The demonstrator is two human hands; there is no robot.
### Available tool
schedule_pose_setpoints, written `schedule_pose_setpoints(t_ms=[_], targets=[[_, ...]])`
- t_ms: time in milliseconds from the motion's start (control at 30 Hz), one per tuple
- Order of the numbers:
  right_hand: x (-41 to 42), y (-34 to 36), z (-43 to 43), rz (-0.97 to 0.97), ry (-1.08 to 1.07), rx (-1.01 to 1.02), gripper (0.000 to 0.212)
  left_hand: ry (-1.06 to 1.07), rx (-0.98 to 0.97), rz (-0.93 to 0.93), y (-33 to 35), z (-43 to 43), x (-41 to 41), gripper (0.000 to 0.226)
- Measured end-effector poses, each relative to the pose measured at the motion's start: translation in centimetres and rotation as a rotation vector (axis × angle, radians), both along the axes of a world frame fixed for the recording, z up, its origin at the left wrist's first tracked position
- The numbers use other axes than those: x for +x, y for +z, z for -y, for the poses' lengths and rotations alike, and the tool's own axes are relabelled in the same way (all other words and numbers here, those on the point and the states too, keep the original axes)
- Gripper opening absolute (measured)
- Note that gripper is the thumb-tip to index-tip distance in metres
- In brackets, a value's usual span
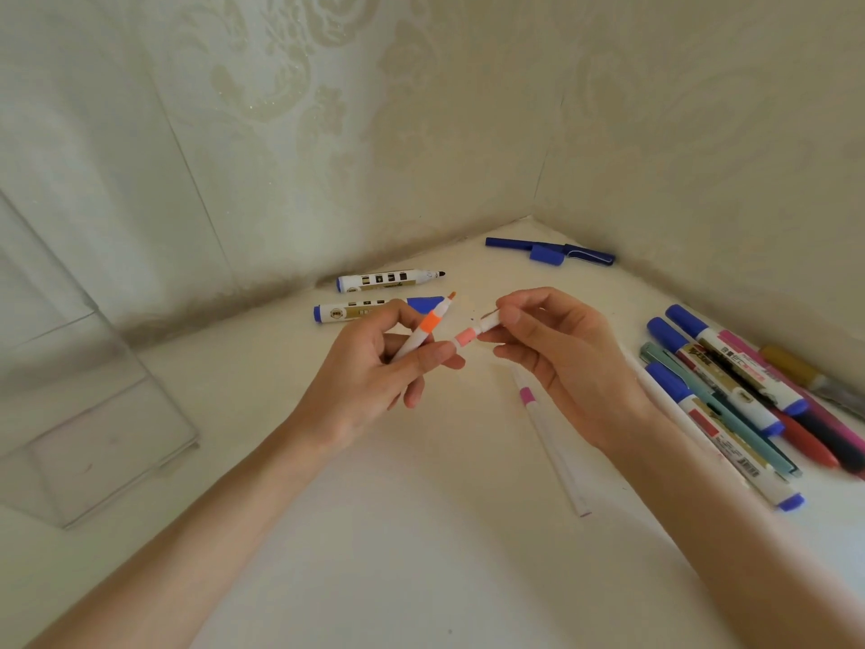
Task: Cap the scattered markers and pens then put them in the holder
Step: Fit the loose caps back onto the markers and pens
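Walled corner desk (421, 545), pens (723, 367) along right edge

One orange marker (428, 327) in my left fingers (433, 354); one cap (477, 331) in my right fingers (510, 316); two white markers (391, 279) beyond them; three blue-capped markers (739, 363) to their right; one clear holder (93, 405) to their left.

Lighting: soft, even daylight, moderately bright, warm cream cast.
Shadows: faint and diffuse, darkest along the far edges of the tabletop (421, 531) below the walls (281, 133).
Sheen: pale reflections on the clear holder (93, 414).
Distortion: wide-angle bowing towards the frame edges.
Blur: the marker pile (730, 400) at the tabletop's right edge is smeared.
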State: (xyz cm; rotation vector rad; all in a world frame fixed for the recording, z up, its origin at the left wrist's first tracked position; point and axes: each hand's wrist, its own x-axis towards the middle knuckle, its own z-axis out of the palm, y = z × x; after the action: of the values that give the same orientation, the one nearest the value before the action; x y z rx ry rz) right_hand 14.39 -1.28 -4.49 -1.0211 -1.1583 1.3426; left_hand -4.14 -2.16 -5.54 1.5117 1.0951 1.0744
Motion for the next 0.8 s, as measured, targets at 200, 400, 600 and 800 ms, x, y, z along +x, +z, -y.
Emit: schedule_pose_setpoints(t_ms=[200, 400, 600, 800], targets=[[-0.9, -0.3, 0.5, 0.127, -0.097, 0.118, 0.016, -0.072, 0.054, -0.020, -0.2, -0.2, -0.1, 0.022], [-1.8, -1.1, 0.6, 0.074, -0.171, 0.116, 0.012, -0.035, 0.077, 0.015, -0.5, -0.1, 0.2, 0.014], [0.1, -0.2, -0.9, 0.495, -0.021, 0.138, 0.008, -0.029, 0.064, -0.212, -1.1, -1.3, -0.2, 0.018], [2.4, -0.5, -1.4, 0.902, 0.213, 0.163, 0.012, 0.174, 0.155, -0.349, -2.2, -1.7, -1.4, 0.025]])
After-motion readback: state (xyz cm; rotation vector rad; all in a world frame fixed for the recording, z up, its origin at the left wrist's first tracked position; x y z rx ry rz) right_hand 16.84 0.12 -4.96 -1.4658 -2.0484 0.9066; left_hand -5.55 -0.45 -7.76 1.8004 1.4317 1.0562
